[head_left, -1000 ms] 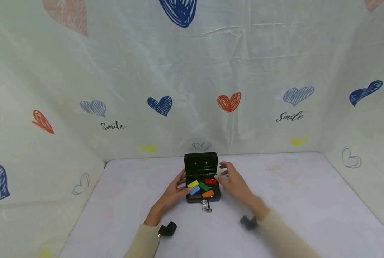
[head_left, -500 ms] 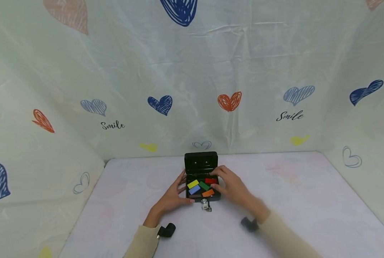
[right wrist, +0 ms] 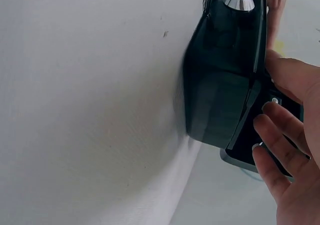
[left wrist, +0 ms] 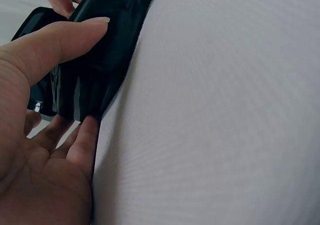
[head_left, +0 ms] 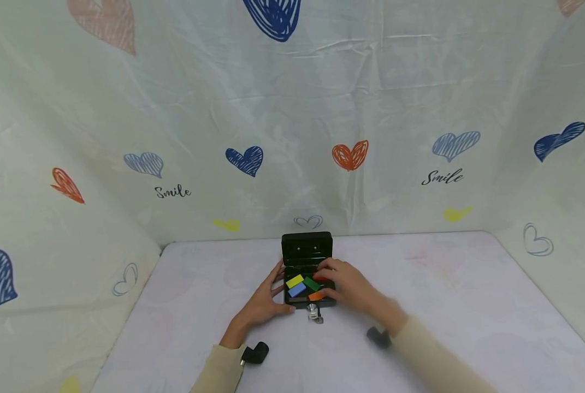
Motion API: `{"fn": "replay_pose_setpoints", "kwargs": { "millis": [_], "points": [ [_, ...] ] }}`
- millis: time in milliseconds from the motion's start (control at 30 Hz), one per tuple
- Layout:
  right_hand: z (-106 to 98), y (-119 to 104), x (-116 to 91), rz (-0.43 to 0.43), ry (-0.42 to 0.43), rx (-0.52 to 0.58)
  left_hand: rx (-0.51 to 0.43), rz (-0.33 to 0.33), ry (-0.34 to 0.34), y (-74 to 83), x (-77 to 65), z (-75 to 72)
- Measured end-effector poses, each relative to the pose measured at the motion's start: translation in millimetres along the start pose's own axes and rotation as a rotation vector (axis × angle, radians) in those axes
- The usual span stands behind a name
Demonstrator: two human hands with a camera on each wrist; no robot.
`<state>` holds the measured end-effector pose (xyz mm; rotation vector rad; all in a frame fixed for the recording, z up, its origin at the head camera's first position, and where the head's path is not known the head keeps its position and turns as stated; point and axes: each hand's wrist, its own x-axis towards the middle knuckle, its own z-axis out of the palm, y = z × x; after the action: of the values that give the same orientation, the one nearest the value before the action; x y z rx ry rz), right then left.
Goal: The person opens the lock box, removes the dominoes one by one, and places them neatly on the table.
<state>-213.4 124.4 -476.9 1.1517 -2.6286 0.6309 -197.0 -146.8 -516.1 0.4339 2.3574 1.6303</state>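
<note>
A small black cash box (head_left: 307, 248) stands with its lid raised. Inside lie a yellow block (head_left: 295, 281), a blue block (head_left: 297, 290), a green block (head_left: 311, 283), an orange block (head_left: 315, 296) and a mostly covered red block (head_left: 319, 276). My left hand (head_left: 263, 304) holds the box's left front corner, thumb (left wrist: 65, 42) across the front wall and fingers along the side. My right hand (head_left: 353, 286) reaches over the right rim, fingers spread over the red block and thumb at the orange one. In the right wrist view, box walls hide the blocks.
A silver lock (right wrist: 239, 0) with a hanging key sits on the box's front wall. The box stands on a white table (head_left: 420, 295), near its back edge. Behind hangs a pale curtain (head_left: 292, 109) printed with hearts.
My left thumb has moved from the blue block down to the box's front. My right hand has come from beside the box leftward over its right part, partly covering the red block.
</note>
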Motion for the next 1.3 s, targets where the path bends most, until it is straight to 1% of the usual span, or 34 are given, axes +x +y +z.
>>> {"fn": "replay_pose_setpoints", "kwargs": {
  "millis": [133,233,400,567,767,1000,1067,1300],
  "points": [
    [0.2,0.9,1.1,-0.017,-0.021,-0.017,-0.002,0.009,0.005,-1.4,0.2,0.4],
    [1.0,2.8,2.2,-0.03,-0.03,-0.034,-0.012,-0.006,0.012,-2.3,0.7,0.5],
    [1.2,5.4,5.5,-0.063,-0.046,-0.037,-0.01,-0.008,0.016,-3.2,0.5,0.8],
    [0.4,5.7,9.5,-0.096,-0.091,-0.031,-0.011,-0.011,0.018,-4.0,0.1,1.2],
    [-2.1,3.6,14.1,-0.133,-0.137,-0.057,-0.021,-0.01,0.014,-3.8,-0.8,1.1],
    [-2.0,4.1,18.7,-0.147,-0.185,-0.084,-0.049,-0.018,0.009,-5.0,0.2,0.6],
    [-1.8,4.1,19.9,-0.149,-0.202,-0.092,-0.055,-0.008,0.009,-5.5,0.6,0.6],
    [-1.8,2.4,23.0,-0.123,-0.264,-0.119,-0.049,0.001,0.015,-6.1,1.4,1.2]
  ]
}}
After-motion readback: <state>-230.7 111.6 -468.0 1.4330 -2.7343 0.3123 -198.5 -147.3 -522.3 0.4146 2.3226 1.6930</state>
